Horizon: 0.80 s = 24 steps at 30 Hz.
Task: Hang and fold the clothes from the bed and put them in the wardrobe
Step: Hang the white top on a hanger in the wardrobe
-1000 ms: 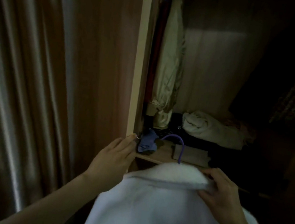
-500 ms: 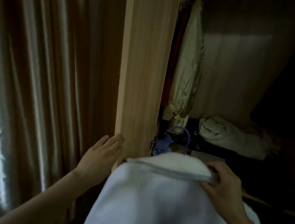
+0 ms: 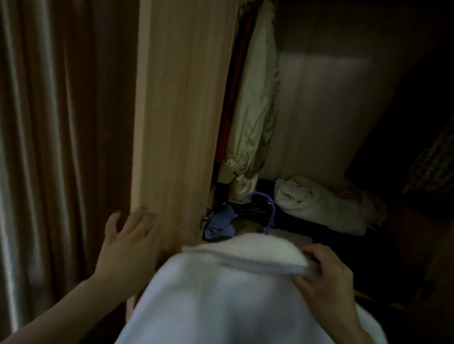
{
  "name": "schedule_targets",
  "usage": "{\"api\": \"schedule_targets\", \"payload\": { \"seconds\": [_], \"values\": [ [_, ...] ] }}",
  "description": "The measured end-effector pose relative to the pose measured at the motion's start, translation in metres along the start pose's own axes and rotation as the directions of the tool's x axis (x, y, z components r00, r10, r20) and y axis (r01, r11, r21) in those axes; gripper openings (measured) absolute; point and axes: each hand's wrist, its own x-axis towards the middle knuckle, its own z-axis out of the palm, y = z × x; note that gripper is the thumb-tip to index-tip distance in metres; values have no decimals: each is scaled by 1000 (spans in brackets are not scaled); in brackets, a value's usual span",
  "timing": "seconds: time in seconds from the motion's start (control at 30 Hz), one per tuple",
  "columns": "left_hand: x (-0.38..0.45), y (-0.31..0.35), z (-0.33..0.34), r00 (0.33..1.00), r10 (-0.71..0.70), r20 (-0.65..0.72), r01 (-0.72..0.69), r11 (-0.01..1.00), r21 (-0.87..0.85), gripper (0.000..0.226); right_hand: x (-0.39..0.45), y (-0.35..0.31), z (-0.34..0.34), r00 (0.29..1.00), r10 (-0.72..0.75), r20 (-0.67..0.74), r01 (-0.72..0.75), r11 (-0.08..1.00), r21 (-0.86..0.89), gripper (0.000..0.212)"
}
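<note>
A white fleecy garment [image 3: 232,301] hangs on a purple hanger [image 3: 268,208] low in the middle of the view, in front of the open wardrobe. My right hand [image 3: 324,278] pinches the garment's collar at its right end. My left hand [image 3: 129,240] is flat, fingers straight, against the edge of the wooden wardrobe door [image 3: 181,94]. Only the hanger's hook shows above the collar.
A cream garment [image 3: 256,98] hangs at the wardrobe's left side, beside dark red ones. On the shelf lie a crumpled white cloth [image 3: 319,203], a blue cloth [image 3: 221,222] and dark items. Brown curtains [image 3: 40,120] fill the left. The wardrobe's right side is dark.
The wardrobe door has swung wider, showing more of its face, with my left hand moving along on its edge. My right hand keeps its hold on the collar.
</note>
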Motion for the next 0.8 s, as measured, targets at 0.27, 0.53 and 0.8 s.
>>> {"api": "schedule_targets", "payload": {
  "seconds": [0.27,0.53,0.8],
  "values": [
    [3,141,-38,976,181,123,55,343,-938,36,3,3,-11,987,108,-117,-106,994,24,42],
    [18,218,-57,928,62,367,372,-133,-919,39,0,-16,-2,980,74,-183,-70,997,28,29],
    [25,221,-41,857,-226,463,446,-125,-886,9,-6,-43,3,988,155,-7,-153,978,144,39]
  ]
}}
